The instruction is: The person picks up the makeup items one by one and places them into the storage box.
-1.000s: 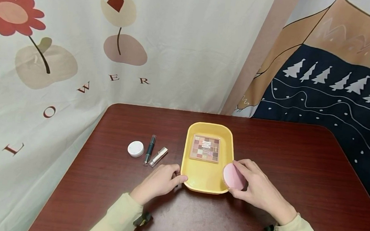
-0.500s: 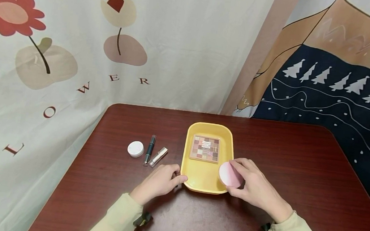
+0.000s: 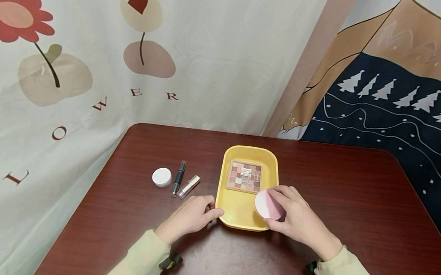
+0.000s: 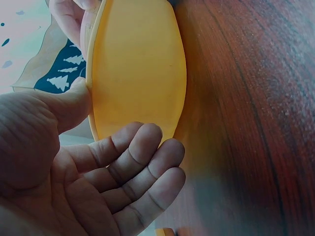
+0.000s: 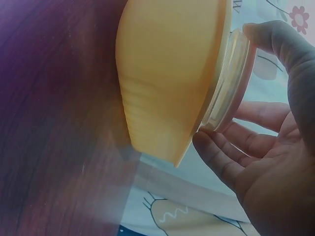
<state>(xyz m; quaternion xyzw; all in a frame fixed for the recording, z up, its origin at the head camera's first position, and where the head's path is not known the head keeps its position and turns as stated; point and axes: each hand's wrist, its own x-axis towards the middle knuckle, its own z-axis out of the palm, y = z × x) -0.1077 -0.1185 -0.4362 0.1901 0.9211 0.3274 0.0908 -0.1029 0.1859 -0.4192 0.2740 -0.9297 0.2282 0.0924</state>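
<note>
A yellow tray [image 3: 235, 208] stands on the table with a makeup palette [image 3: 244, 177] lying inside its far part. My left hand [image 3: 188, 219] grips the near left corner, thumb over the rim; the left wrist view shows its fingers [image 4: 142, 147] against the tray's outer side [image 4: 138, 64]. Pinched by its edges between thumb and fingers, a round pink compact [image 3: 268, 204] is in my right hand [image 3: 305, 219], tilted over the tray's right rim. From the right wrist, the compact [image 5: 238, 81] appears beside the tray's rim [image 5: 216, 73].
Left of the tray on the dark red table [image 3: 338, 177] lie a round white jar [image 3: 161, 177], a dark green pen-like stick [image 3: 179, 178] and a silver-gold tube [image 3: 189, 187]. A printed curtain [image 3: 219, 59] hangs behind the table.
My right hand has moved left with the pink compact, which now reaches farther over the inside of the tray. My left hand and the tray have stayed put.
</note>
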